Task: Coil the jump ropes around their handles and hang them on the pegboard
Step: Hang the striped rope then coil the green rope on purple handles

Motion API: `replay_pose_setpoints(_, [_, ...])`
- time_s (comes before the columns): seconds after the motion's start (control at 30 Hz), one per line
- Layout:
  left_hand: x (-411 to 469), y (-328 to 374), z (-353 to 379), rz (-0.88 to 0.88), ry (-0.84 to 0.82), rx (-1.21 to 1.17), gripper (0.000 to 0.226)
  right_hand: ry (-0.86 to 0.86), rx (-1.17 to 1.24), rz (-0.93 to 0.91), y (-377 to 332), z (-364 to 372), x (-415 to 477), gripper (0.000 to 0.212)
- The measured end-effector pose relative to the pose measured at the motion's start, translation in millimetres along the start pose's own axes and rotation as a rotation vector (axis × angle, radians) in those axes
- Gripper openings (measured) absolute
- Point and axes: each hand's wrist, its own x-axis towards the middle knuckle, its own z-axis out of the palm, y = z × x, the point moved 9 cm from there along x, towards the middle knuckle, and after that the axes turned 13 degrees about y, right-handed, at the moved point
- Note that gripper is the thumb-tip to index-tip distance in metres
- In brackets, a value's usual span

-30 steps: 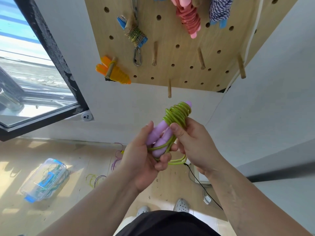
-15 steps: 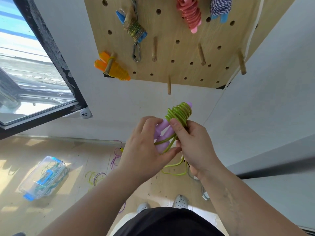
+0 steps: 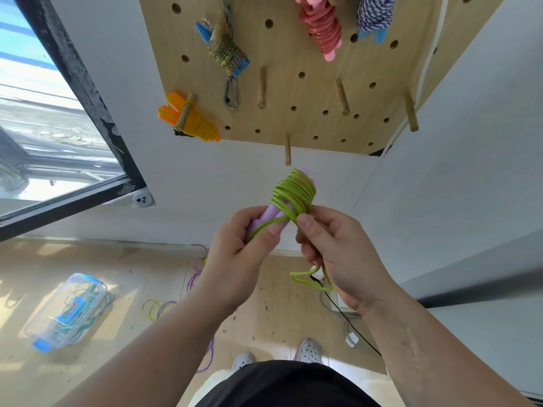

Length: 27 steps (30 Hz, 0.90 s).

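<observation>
A green jump rope (image 3: pixel 293 190) is coiled many times around its two lilac handles (image 3: pixel 271 214), held in front of me below the wooden pegboard (image 3: pixel 305 92). My left hand (image 3: pixel 238 257) is shut on the lower part of the handles, with one strand of rope under its thumb. My right hand (image 3: pixel 338 254) pinches the rope just under the coil; a short loose loop (image 3: pixel 308 279) hangs from its palm. On the pegboard hang an orange rope bundle (image 3: pixel 192 120), a blue-handled one (image 3: pixel 229 55), a pink one (image 3: pixel 321 27) and a blue-white one (image 3: pixel 373 16).
Bare wooden pegs (image 3: pixel 288 149) stick out of the pegboard, one just above the coil. A clear plastic box (image 3: pixel 69 309) with ropes lies on the floor at left. Loose ropes (image 3: pixel 158 308) and a black cable (image 3: pixel 349 321) lie on the floor. A window (image 3: pixel 44 113) is at left.
My left hand has turned over the handles and laid another strand across them. The hanging loop below my right hand has grown shorter. The view tilted up slightly.
</observation>
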Motion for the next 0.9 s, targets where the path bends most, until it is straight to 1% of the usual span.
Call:
replay_pose_setpoints(0.03, [-1.1, -3.9, 2.3, -0.085, 0.002, -0.091, 0.032, 0.003, -0.005, -0.021, -0.3, -1.6, 1.6, 0.011])
replay_pose_setpoints(0.1, [-1.3, -9.2, 5.7, -0.185, -0.003, -0.189, 0.033, 0.004, 0.013, -0.032, 1.8, -4.3, 5.2, 0.016])
replay_pose_setpoints(0.17, [-1.2, -10.0, 7.6, -0.227, -0.036, -0.224, 0.035, -0.003, 0.047, -0.020, 5.5, -7.0, 7.8, 0.022])
replay_pose_setpoints(0.23, [-0.8, -7.4, 9.0, -0.213, -0.080, -0.193, 0.038, -0.015, 0.048, -0.022, 7.0, -9.5, 8.6, 0.022])
replay_pose_setpoints(0.3, [-0.8, -2.4, 10.0, -0.156, -0.110, -0.135, 0.038, -0.012, 0.023, -0.044, 6.1, -11.7, 8.6, 0.025])
replay_pose_setpoints(0.37, [-0.7, 5.5, 10.1, -0.060, -0.120, -0.069, 0.037, 0.019, 0.025, -0.065, 2.4, -12.6, 8.1, 0.027])
replay_pose_setpoints(0.47, [-1.9, 17.6, 8.3, 0.097, -0.104, 0.074, 0.031, 0.044, 0.134, -0.045, -1.1, -7.3, 6.2, 0.028])
replay_pose_setpoints(0.53, [-2.9, 23.0, 5.6, 0.166, -0.067, 0.137, 0.031, 0.038, 0.200, -0.023, -3.4, -1.9, 4.4, 0.027])
replay_pose_setpoints(0.6, [-3.9, 26.3, 1.5, 0.246, -0.010, 0.253, 0.039, 0.019, 0.233, -0.023, -8.8, 4.1, 1.4, 0.023])
replay_pose_setpoints(0.67, [-6.4, 28.9, -1.8, 0.327, 0.044, 0.361, 0.049, -0.006, 0.248, -0.026, -14.8, 10.4, -2.3, 0.028])
replay_pose_setpoints(0.7, [-7.2, 28.6, -4.3, 0.327, 0.067, 0.360, 0.047, -0.019, 0.246, -0.032, -18.4, 13.4, -3.9, 0.030])
replay_pose_setpoints(0.77, [-6.9, 26.4, -8.3, 0.258, 0.081, 0.290, 0.039, -0.032, 0.231, -0.046, -24.3, 16.3, -5.0, 0.030])
replay_pose_setpoints(0.8, [-5.9, 23.6, -9.1, 0.193, 0.075, 0.223, 0.037, -0.036, 0.222, -0.038, -24.8, 16.4, -4.2, 0.031])
replay_pose_setpoints(0.83, [-5.0, 20.5, -9.1, 0.111, 0.068, 0.119, 0.038, -0.042, 0.211, -0.020, -24.5, 15.9, -3.1, 0.032])
replay_pose_setpoints(0.9, [-3.3, 12.0, -9.4, -0.071, 0.056, -0.124, 0.047, -0.036, 0.118, -0.019, -23.5, 12.2, 0.6, 0.034])
